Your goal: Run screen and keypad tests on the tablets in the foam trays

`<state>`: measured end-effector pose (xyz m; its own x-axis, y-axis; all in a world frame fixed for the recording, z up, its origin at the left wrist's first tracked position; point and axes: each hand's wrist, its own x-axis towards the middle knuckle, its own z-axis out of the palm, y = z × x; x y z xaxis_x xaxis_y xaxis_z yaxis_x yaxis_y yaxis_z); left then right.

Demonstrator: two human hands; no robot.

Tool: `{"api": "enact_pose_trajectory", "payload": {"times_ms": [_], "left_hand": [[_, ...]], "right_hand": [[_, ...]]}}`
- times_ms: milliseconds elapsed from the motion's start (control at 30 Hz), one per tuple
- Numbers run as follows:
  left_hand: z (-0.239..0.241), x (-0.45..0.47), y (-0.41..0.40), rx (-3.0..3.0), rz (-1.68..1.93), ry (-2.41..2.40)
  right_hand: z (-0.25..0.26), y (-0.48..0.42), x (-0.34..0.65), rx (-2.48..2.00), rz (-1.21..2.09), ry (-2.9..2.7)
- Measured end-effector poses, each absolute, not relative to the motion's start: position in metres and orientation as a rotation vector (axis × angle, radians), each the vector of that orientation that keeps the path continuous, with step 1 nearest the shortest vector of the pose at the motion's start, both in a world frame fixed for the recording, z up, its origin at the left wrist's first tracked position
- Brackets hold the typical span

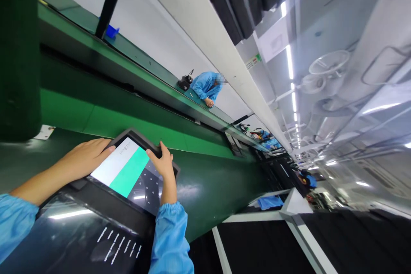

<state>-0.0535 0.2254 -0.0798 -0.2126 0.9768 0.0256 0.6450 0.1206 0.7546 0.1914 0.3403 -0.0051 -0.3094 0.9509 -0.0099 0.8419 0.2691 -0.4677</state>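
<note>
A dark tablet-like device (130, 167) lies on the green work surface (208, 184), its screen showing a white and a green band. My left hand (85, 156) rests on the device's left edge, fingers curled over the rim beside the white band. My right hand (163, 165) grips the device's right edge, thumb and fingers wrapped round the dark frame. Both my forearms wear blue sleeves. Nearer me a second black glossy panel (83, 235) with white stripe marks lies partly under the device.
A green conveyor line (128, 77) runs along the far side. A co-worker in a blue coat (207, 85) leans on it beside a black tool (185, 81). More people in blue work further down. A blue bin (111, 31) sits far left; black trays hang overhead.
</note>
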Motion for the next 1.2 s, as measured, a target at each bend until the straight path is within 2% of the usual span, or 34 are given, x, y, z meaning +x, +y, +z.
{"api": "enact_pose_trajectory", "payload": {"times_ms": [267,633,833,1000,1200], "left_hand": [[-0.084,-0.063,0.230,1.608,0.818,1.867],[-0.063,-0.059,0.210,1.645,0.871,1.746],[-0.056,-0.075,0.120,1.624,0.845,1.740],[-0.085,-0.070,0.013,1.505,0.853,1.851],[-0.112,-0.048,-0.042,1.270,1.187,1.978]], "right_hand": [[-0.002,0.315,0.229,-1.671,0.224,-1.827],[-0.032,0.196,0.260,-1.412,0.225,-1.883],[-0.028,0.183,0.244,-1.237,0.323,-2.133],[-0.013,0.174,0.213,-1.063,0.429,-2.401],[0.008,0.186,0.166,-1.000,0.426,-2.683]]}}
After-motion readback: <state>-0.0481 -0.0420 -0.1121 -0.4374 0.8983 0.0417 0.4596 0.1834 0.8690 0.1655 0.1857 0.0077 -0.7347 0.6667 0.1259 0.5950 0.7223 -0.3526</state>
